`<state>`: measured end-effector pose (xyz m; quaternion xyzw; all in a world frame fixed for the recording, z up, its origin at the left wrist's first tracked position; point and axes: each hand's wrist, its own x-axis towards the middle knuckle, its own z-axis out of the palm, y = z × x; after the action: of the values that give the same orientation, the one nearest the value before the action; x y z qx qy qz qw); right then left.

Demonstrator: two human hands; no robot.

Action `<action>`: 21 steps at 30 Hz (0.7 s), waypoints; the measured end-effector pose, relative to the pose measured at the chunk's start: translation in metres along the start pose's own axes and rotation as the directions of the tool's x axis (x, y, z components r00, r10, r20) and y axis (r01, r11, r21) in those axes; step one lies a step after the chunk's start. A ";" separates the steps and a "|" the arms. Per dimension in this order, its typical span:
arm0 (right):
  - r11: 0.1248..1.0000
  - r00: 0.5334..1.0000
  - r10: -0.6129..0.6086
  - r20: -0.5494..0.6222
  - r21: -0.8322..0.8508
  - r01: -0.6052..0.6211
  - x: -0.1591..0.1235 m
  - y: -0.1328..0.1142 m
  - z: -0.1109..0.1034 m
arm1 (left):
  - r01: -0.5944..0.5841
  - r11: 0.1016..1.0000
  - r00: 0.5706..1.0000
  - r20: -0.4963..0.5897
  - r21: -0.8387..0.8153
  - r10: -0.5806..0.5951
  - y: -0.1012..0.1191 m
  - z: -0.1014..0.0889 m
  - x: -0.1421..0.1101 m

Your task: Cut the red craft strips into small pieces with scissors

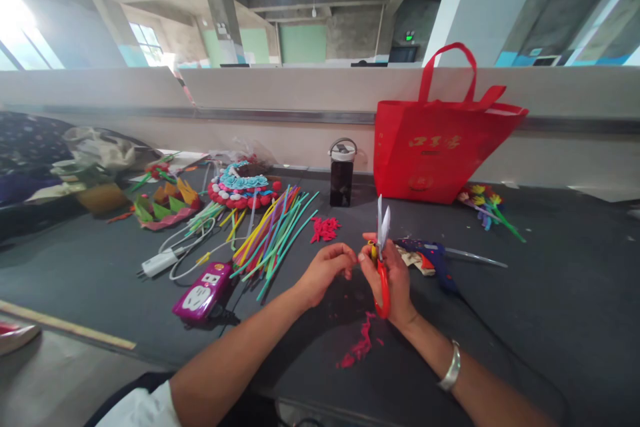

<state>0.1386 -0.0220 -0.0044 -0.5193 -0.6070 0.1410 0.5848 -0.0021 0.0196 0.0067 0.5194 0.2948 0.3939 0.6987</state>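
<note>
My right hand (396, 283) is closed around a pair of scissors (383, 287) with red handles, the blades pointing up and slightly apart. A small yellow piece (373, 251) shows by its fingers; I cannot tell what it is. Close beside it, my left hand (327, 272) has its fingers curled in a pinch, and what they hold is too small to make out. Just beyond my hands is a small pile of red cut pieces (325, 229). Nearer to me, crumpled red scraps (361, 347) lie on the dark tabletop (310, 360).
To the left lie colourful thin strips (275, 233), a purple power strip (204, 290) and a white charger (159, 263). A dark bottle (342, 177) and a red bag (430, 147) stand at the back. Right of my hands is a blue glue gun (433, 257) with a cord.
</note>
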 end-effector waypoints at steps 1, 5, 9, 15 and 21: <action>1.000 1.000 0.008 -0.011 -0.010 -0.008 0.001 0.001 0.000 | -0.042 0.997 0.999 -0.026 0.058 0.044 0.000 0.000 0.000; 0.999 0.999 0.038 -0.027 -0.023 -0.039 0.005 0.005 -0.001 | -0.162 0.946 0.977 -0.088 0.280 0.194 0.002 0.001 0.000; 0.998 0.998 0.064 -0.014 -0.018 -0.064 0.006 0.010 0.001 | -0.232 0.876 0.955 -0.073 0.423 0.288 0.005 0.002 0.001; 0.998 0.998 0.057 0.025 -0.023 -0.056 0.002 0.008 0.003 | -0.163 0.936 0.977 -0.079 0.311 0.197 0.004 0.003 -0.001; 0.990 0.998 0.061 0.035 -0.131 -0.056 -0.002 0.010 0.007 | -0.206 0.977 0.957 -0.222 -0.062 0.188 0.008 0.002 -0.001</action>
<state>0.1368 -0.0164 -0.0156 -0.5710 -0.6105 0.1285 0.5336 -0.0030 0.0192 0.0150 0.4706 0.2986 0.5275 0.6412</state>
